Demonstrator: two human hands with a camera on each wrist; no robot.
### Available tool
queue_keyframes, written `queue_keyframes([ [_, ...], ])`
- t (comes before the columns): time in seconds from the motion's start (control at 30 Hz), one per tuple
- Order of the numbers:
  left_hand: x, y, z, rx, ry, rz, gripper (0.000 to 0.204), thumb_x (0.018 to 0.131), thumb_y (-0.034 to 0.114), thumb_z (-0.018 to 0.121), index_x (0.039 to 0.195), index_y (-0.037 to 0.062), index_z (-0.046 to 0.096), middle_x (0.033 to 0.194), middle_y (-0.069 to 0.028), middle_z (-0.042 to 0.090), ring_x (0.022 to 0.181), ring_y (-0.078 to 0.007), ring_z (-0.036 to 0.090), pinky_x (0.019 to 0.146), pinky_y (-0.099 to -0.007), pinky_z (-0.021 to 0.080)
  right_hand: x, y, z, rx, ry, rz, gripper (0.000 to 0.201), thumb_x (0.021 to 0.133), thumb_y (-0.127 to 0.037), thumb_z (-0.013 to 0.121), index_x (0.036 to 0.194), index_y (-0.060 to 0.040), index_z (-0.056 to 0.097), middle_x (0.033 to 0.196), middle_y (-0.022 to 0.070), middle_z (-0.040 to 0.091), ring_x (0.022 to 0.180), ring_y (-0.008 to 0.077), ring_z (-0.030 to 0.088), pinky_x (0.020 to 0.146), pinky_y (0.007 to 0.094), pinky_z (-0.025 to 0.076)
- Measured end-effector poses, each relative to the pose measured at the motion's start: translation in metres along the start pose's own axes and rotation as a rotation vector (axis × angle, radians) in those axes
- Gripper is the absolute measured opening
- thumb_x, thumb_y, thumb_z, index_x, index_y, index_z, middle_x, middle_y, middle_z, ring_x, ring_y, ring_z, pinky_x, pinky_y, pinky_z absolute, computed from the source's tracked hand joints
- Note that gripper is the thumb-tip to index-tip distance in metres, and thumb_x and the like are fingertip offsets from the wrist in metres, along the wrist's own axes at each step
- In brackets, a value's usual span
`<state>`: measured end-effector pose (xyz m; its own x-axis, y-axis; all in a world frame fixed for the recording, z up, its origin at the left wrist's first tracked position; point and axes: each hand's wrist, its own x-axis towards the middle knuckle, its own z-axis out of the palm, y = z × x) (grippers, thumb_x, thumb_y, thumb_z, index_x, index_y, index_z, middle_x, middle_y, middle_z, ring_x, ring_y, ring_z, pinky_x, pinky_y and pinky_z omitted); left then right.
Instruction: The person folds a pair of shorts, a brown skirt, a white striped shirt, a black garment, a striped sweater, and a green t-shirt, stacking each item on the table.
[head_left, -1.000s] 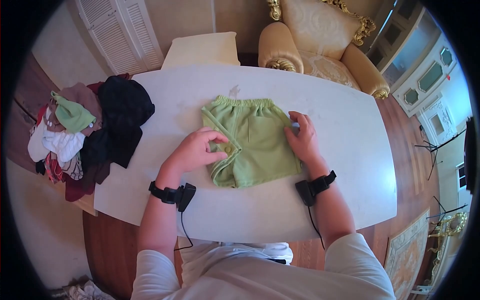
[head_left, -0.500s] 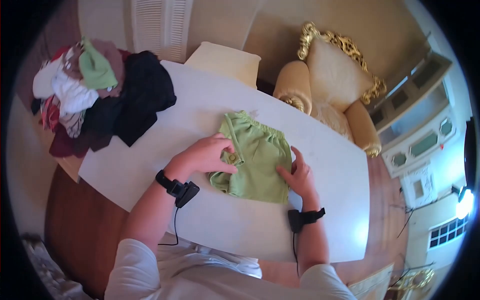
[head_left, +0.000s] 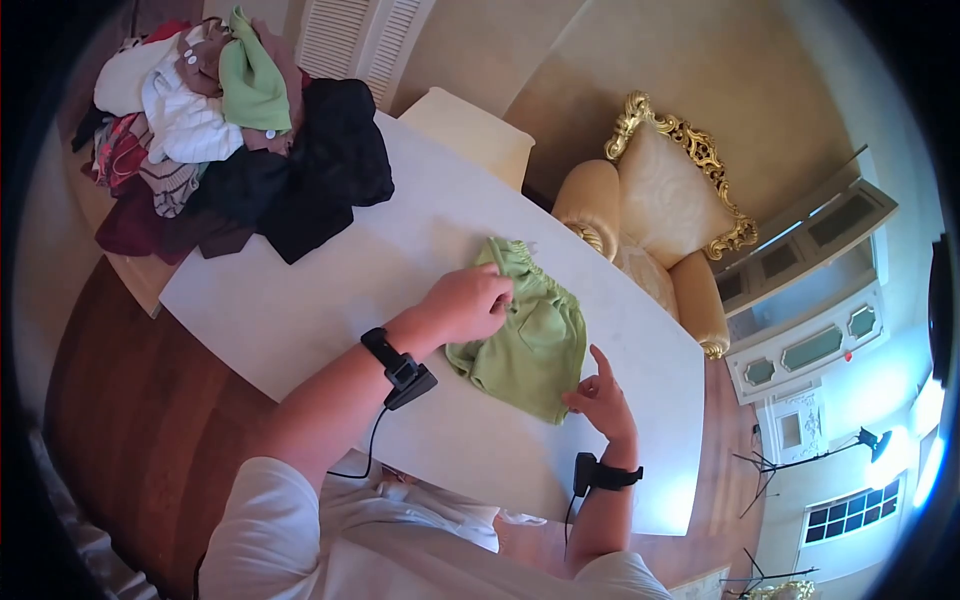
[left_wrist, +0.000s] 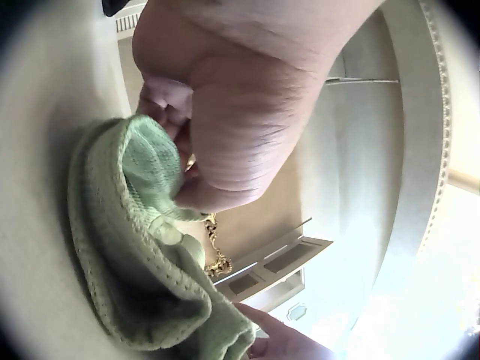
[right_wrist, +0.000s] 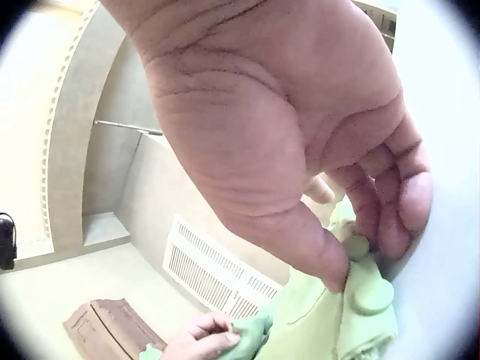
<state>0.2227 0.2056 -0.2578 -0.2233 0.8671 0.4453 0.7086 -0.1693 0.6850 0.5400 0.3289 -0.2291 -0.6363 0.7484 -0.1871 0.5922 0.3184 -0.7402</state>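
Pale green shorts (head_left: 535, 345) with a gathered elastic waist lie on the white table (head_left: 290, 300). My left hand (head_left: 465, 305) pinches their left side edge between curled fingers and thumb. In the left wrist view the cloth (left_wrist: 112, 217) there stands up in an open fold, and the fingertips are partly hidden behind the thumb. At the opposite lower corner, my right hand (head_left: 608, 405) pinches the hem edge, its index finger pointing away. Two round green buttons show on that edge in the right wrist view, the nearer button (right_wrist: 371, 297) just below the thumb.
A heap of clothes fills the table's far left, with a black garment (head_left: 335, 150), a white knit (head_left: 185, 110) and a smaller green garment (head_left: 252, 85). Beyond the table stand a cream seat (head_left: 460, 130) and a gold armchair (head_left: 665, 200). A lamp on a stand (head_left: 875, 442) is at right.
My left hand has gone from hovering by the button to gripping the shorts' side edge. My right hand has slid down to the lower corner. The head view has turned.
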Motion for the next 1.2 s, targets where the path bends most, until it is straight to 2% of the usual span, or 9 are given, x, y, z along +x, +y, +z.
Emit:
queue_keyframes([
  [0.03,0.001,0.004,-0.004,-0.058,0.072,0.044,0.015,0.082,0.016,0.072,0.093,0.0067,0.069,0.093,-0.0105,0.066,0.087,-0.0327,0.068,0.078,-0.0436,0.055,0.000,0.003,0.003,0.010,0.025,-0.005,0.098,0.084,-0.008,0.083,0.164,-0.0030,0.027,0.077,0.0047,0.067,0.071,0.0124,0.066,0.066,0.0282,0.055],
  [0.13,0.002,0.021,-0.020,-0.160,-0.112,0.082,0.014,0.082,0.015,0.071,0.093,0.0074,0.074,0.092,-0.0106,0.070,0.084,-0.0299,0.070,0.078,-0.0401,0.056,-0.002,0.013,0.007,0.000,0.098,-0.029,0.093,0.085,-0.008,0.082,0.163,-0.0037,0.031,0.079,0.0048,0.067,0.072,0.0131,0.067,0.067,0.0289,0.057],
  [0.27,-0.002,0.003,-0.008,-0.250,-0.526,-0.027,0.023,0.083,0.022,0.076,0.097,0.0043,0.078,0.092,-0.0125,0.078,0.087,-0.0265,0.074,0.080,-0.0379,0.057,-0.005,0.017,0.012,-0.007,0.143,-0.062,0.087,0.087,-0.004,0.079,0.162,-0.0041,0.034,0.086,0.0053,0.066,0.076,0.0128,0.066,0.070,0.0301,0.059],
  [0.37,0.006,-0.005,-0.002,-0.288,-0.166,-0.088,0.030,0.080,0.028,0.082,0.096,0.0032,0.076,0.094,-0.0109,0.076,0.087,-0.0276,0.073,0.081,-0.0386,0.057,-0.006,0.014,0.014,0.016,0.153,-0.055,0.086,0.088,-0.005,0.079,0.161,-0.0045,0.035,0.090,0.0057,0.067,0.078,0.0130,0.066,0.070,0.0301,0.059],
  [0.47,0.006,-0.008,-0.011,-0.119,-0.085,-0.053,0.034,0.079,0.030,0.084,0.097,0.0040,0.073,0.094,-0.0101,0.072,0.089,-0.0286,0.071,0.082,-0.0389,0.057,-0.009,0.015,0.014,-0.015,0.153,-0.076,0.085,0.088,-0.009,0.080,0.161,-0.0061,0.036,0.089,0.0063,0.067,0.078,0.0134,0.066,0.071,0.0302,0.058],
  [0.6,-0.007,-0.002,0.003,-0.009,-0.327,0.038,0.031,0.079,0.028,0.083,0.096,0.0042,0.071,0.095,-0.0116,0.069,0.092,-0.0290,0.070,0.083,-0.0403,0.056,-0.009,0.008,0.016,-0.104,0.116,-0.129,0.085,0.087,-0.014,0.083,0.160,-0.0089,0.039,0.086,0.0065,0.065,0.074,0.0137,0.065,0.070,0.0306,0.056],
  [0.7,-0.004,-0.007,0.012,0.007,-0.351,0.035,0.025,0.081,0.025,0.080,0.094,0.0056,0.072,0.096,-0.0119,0.070,0.093,-0.0302,0.070,0.083,-0.0420,0.056,-0.011,0.008,0.019,-0.111,0.104,-0.121,0.085,0.087,-0.016,0.084,0.160,-0.0092,0.040,0.084,0.0052,0.064,0.073,0.0131,0.063,0.070,0.0302,0.055],
  [1.0,-0.003,-0.005,0.010,0.034,-0.253,0.046,0.010,0.092,0.015,0.066,0.091,0.0059,0.071,0.094,-0.0136,0.069,0.090,-0.0350,0.069,0.080,-0.0454,0.055,-0.009,0.013,0.023,-0.115,0.104,-0.131,0.086,0.087,-0.018,0.085,0.160,-0.0082,0.040,0.083,0.0026,0.061,0.073,0.0116,0.058,0.069,0.0289,0.052],
  [1.2,0.001,0.016,-0.001,-0.270,-0.248,0.057,0.015,0.093,0.019,0.071,0.093,0.0042,0.071,0.092,-0.0116,0.068,0.089,-0.0281,0.069,0.081,-0.0385,0.055,-0.008,0.015,0.025,-0.127,0.107,-0.133,0.086,0.087,-0.018,0.085,0.160,-0.0076,0.040,0.082,0.0015,0.059,0.072,0.0109,0.057,0.067,0.0281,0.051],
])
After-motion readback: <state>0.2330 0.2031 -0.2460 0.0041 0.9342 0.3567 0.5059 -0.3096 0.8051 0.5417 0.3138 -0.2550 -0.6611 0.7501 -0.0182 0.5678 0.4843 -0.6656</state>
